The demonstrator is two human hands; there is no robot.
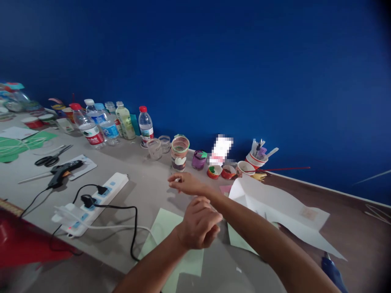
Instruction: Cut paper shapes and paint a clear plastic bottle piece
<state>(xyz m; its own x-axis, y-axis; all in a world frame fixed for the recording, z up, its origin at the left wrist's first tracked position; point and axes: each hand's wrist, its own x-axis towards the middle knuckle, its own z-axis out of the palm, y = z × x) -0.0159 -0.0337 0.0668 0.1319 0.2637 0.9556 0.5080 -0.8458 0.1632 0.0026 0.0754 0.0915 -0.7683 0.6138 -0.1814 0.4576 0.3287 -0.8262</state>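
My left hand (200, 223) is curled into a fist above a pale green sheet (191, 262); whatever may be inside the fingers is hidden. Beyond it, my right hand (185, 183) reaches leftward over the grey table, its arm crossing in from the lower right. Its fingers are drawn together, with a small whitish spot between them that I cannot make out. Just past the right hand stands a clear plastic cup (179, 152) with a white cloud-like patch and dark matter low down. A small purple jar (199, 160) with a green top sits to the right of that cup.
A power strip (117, 185) with trailing cords lies left, near a glue gun (62, 173) and black scissors (45, 161). Several bottles (125, 122) line the blue wall. Red paper cups (214, 171) and a curled white sheet (287, 201) are on the right.
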